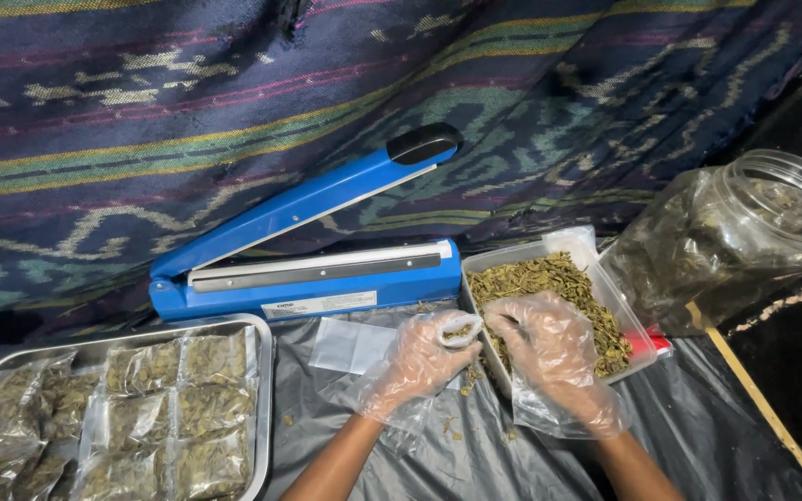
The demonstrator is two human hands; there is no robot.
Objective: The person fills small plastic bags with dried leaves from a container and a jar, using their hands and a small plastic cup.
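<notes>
A: What sits at the left edge of the black sheet [698,436]?

B: A metal tray [265,390], packed with sealed pouches [146,417] of dried leaves laid flat in rows. Behind it stands a blue sealer [308,269], its arm raised.

A: And the hands?

B: Both wear thin plastic gloves. The left hand [415,362] is clamped around a small bag [459,329], mouth up and open, apparently so leaves can drop in. An empty flat bag [350,343] lies just beside it.

A: The right?

B: The right hand [549,348] reaches into the tub [628,320] of dried leaves [549,278], fingers pinched together, on leaves it seems. The tub is just beside the bag, which keeps the reach short.

A: Far right?

B: A clear jar [754,232] lies tilted, holding more leaves.
</notes>
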